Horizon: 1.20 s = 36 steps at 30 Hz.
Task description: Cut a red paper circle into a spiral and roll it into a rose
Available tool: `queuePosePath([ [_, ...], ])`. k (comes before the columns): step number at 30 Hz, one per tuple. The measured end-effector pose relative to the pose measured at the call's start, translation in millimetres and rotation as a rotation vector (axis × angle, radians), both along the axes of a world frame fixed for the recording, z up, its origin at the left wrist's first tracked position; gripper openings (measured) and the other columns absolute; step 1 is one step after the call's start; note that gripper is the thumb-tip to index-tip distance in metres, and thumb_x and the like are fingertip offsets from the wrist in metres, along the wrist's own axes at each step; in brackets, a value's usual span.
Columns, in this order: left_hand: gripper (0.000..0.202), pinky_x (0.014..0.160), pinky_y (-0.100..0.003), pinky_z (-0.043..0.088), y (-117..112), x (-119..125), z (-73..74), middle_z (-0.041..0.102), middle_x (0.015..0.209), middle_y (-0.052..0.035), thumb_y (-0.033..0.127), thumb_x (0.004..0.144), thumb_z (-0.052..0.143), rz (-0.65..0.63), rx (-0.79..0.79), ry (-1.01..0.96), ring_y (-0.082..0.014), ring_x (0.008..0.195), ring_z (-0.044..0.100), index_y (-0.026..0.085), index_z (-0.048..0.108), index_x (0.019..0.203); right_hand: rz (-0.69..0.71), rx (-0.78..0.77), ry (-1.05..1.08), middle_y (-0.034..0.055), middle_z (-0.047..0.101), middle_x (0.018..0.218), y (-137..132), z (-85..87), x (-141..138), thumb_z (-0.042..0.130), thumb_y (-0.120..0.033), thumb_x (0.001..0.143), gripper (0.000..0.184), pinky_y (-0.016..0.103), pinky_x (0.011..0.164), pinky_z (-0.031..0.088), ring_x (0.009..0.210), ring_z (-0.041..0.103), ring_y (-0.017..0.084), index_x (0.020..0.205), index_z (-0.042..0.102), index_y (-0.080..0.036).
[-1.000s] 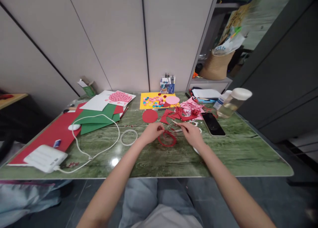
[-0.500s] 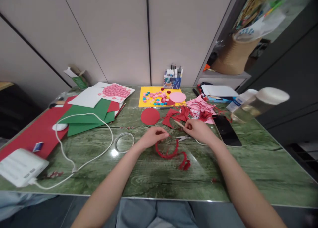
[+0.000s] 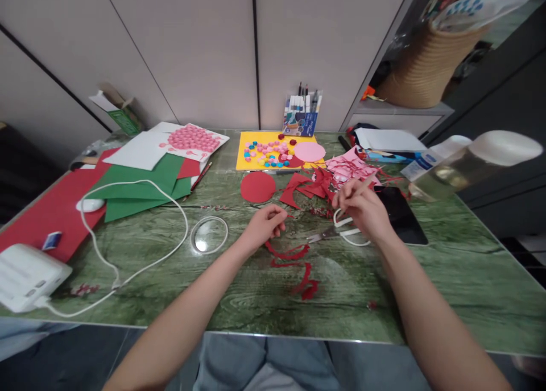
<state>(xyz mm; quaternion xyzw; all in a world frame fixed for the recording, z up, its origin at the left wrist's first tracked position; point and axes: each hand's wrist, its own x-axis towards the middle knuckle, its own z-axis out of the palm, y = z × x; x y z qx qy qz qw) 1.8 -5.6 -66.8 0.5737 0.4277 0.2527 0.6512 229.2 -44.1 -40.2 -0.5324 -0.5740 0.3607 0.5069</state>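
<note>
Red paper strip (image 3: 307, 288) lies curled on green table (image 3: 426, 288), near centre. Left hand (image 3: 265, 223) grip pinched tight on its far end. Right hand (image 3: 362, 209) grip closed round thin stick (image 3: 367, 183), above scissors (image 3: 330, 233). Risk: sharp tug probably tears the thin strip, or it snags the scissors.

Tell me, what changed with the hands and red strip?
The red paper strip, coiled in a loop between both hands a second ago, has uncurled and lies stretched on the table. The right hand has drawn away to the right, still holding a thin stick. The left hand stays at the strip's upper end. Scissors and phone lie as before.
</note>
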Motion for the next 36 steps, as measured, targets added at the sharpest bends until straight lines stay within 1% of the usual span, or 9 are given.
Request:
queuePosePath([
  [4,0.023,0.038,-0.015,0.027,1,0,-3.3,0.051,0.057,0.0044,0.039,0.078,0.053,0.004,-0.001,-0.006,-0.0041,0.042,0.043,0.016,0.049,0.076,0.474,-0.124,-0.188,-0.0028,0.047,0.067,-17,23.1,-11,0.042,-0.013,0.078,0.009,0.023,0.049,0.035,0.053,0.044,0.011,0.072,0.048,-0.018],
  [7,0.022,0.039,-0.015,0.028,1,0,-5.2,0.051,0.056,0.0046,0.037,0.078,0.054,0.009,0.004,-0.010,-0.0042,0.042,0.043,0.016,0.050,0.075,0.836,-0.146,-0.477,0.0013,0.053,0.097,-34,40.1,-29,0.064,-0.022,0.073,0.032,0.023,0.064,0.042,0.073,0.052,0.011,0.106,0.060,-0.021],
  [10,0.022,0.041,-0.015,0.030,2,0,-5.7,0.052,0.055,0.0044,0.037,0.078,0.054,0.013,0.007,-0.019,-0.0044,0.042,0.044,0.015,0.051,0.075,0.897,-0.184,-0.600,0.0014,0.050,0.112,-43,40.2,-47,0.074,-0.020,0.065,0.056,0.024,0.078,0.042,0.093,0.054,0.014,0.117,0.056,-0.028],
  [14,0.022,0.041,-0.015,0.031,1,0,-6.4,0.052,0.056,0.0044,0.037,0.078,0.054,0.027,0.007,-0.032,-0.0043,0.042,0.043,0.015,0.051,0.075,0.756,-0.190,-0.685,-0.0016,0.056,0.083,-40,23.8,-58,0.066,-0.026,0.076,0.011,0.023,0.068,0.040,0.075,0.055,0.012,0.086,0.067,-0.020],
  [17,0.021,0.042,-0.016,0.031,1,0,-7.2,0.052,0.056,0.0043,0.036,0.078,0.054,0.035,0.010,-0.038,-0.0048,0.043,0.044,0.015,0.051,0.075,0.624,-0.177,-0.690,-0.0021,0.052,0.072,-36,18.6,-59,0.057,-0.030,0.083,0.018,0.023,0.063,0.039,0.067,0.052,0.012,0.073,0.063,-0.017],
  [24,0.018,0.042,-0.017,0.030,2,0,-7.4,0.050,0.052,0.0050,0.033,0.076,0.056,0.038,0.013,-0.051,-0.0064,0.042,0.044,0.015,0.053,0.073,0.388,-0.050,-0.613,0.0045,0.048,0.118,-36,12.3,-67,0.071,-0.026,0.070,0.035,0.029,0.082,0.041,0.099,0.054,0.019,0.101,0.055,-0.024],
  [28,0.020,0.042,-0.018,0.030,2,1,-9.0,0.052,0.054,0.0043,0.035,0.075,0.056,0.071,0.006,-0.056,-0.0068,0.044,0.044,0.015,0.053,0.072,0.259,-0.073,-0.663,-0.0012,0.057,0.076,-31,0.7,-66,0.057,-0.027,0.082,0.006,0.024,0.064,0.038,0.070,0.055,0.015,0.081,0.056,-0.021],
  [30,0.021,0.045,-0.018,0.031,2,1,-9.9,0.051,0.055,0.0044,0.035,0.075,0.058,0.107,0.010,-0.064,-0.0065,0.047,0.044,0.015,0.053,0.071,0.157,-0.135,-0.702,-0.0045,0.049,0.058,-27,-2.7,-61,0.053,-0.032,0.084,0.019,0.023,0.054,0.032,0.055,0.048,0.013,0.069,0.052,-0.020],
  [36,0.020,0.051,-0.018,0.038,3,0,-7.3,0.052,0.064,0.0034,0.035,0.076,0.056,0.202,0.016,-0.091,-0.0075,0.056,0.048,0.015,0.054,0.076,0.026,-0.264,-0.750,-0.0029,0.054,0.059,-18,-8.3,-45,0.052,-0.037,0.082,0.019,0.023,0.052,0.030,0.056,0.050,0.015,0.075,0.055,-0.020],
])
